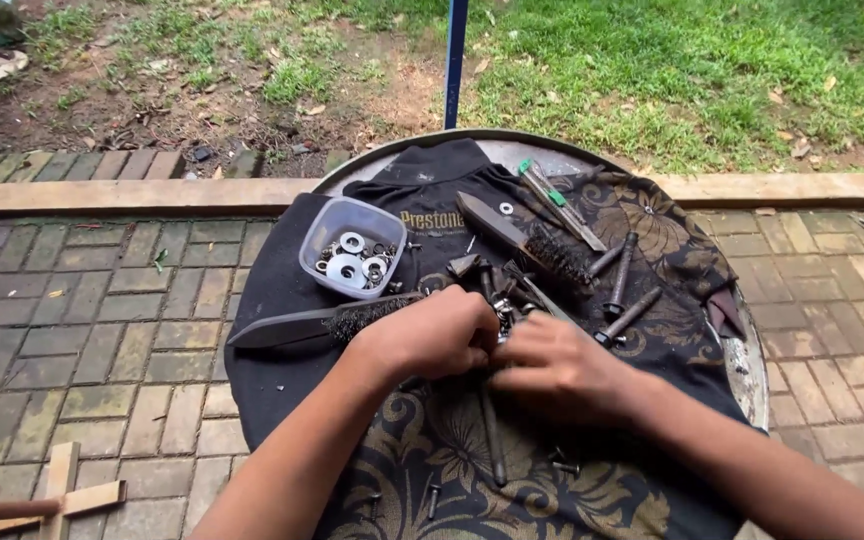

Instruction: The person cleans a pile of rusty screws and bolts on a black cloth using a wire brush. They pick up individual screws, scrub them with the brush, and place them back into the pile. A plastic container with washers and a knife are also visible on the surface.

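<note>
1. The left hand (pixel 430 335) and the right hand (pixel 557 368) met at the middle of the round table (pixel 752 375), fingertips together over a small metal part (pixel 501 318); both hands were curled around it, though what exactly each one pinched was hidden by the fingers.
2. That small part sat at the centre of the cloth-covered tabletop, between the two hands and just in front of a cluster of dark bolts (pixel 497 278).
3. A long dark rod (pixel 492 432) ran out from under the hands toward the person, lying on the patterned cloth (pixel 592 490).
4. Just beyond the left hand lay a wire brush (pixel 332 323) with a flat handle, pointing left.
5. A second wire brush (pixel 527 240) lay further back, tilted, with two long bolts (pixel 620 275) beside it to the right.
6. A clear plastic tub (pixel 352 245) holding washers stood behind the left hand on the black cloth (pixel 272 380).
7. A green-tipped tool (pixel 557 205) lay near the far rim.
8. Brick paving (pixel 82 320) surrounded the table, with grass (pixel 672 70) beyond.
</note>
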